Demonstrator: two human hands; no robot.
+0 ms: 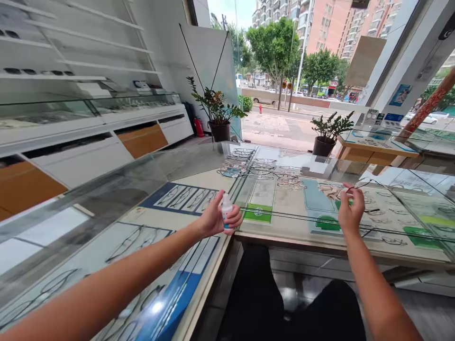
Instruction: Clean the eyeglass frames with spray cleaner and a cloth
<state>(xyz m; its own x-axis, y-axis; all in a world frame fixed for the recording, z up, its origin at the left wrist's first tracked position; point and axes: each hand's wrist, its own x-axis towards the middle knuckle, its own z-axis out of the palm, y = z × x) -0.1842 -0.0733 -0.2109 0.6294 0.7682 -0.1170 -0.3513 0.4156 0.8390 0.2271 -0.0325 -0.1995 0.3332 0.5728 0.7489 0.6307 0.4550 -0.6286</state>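
My left hand (pixel 223 215) is wrapped round a small white spray bottle (pixel 226 204), held upright above the near corner of the glass counter (pixel 280 227). To the right, my right hand (pixel 351 208) pinches a pair of thin dark-rimmed eyeglasses (pixel 362 183) over the counter. Much of their frame is hard to make out against the glass. Just left of that hand lies a crumpled beige cloth (pixel 331 191). Several pairs of eyeglasses (pixel 289 177) stand in rows between the hands, farther back.
Eyeglasses also fill the display on the left, including a blue-edged tray (pixel 151 201). Green-and-white cards (pixel 258 213) lie under the glass. Potted plants (pixel 219 130) stand beyond the counter near the doorway. A wooden table (pixel 377 149) is at the right. My legs (pixel 252 293) are below the counter edge.
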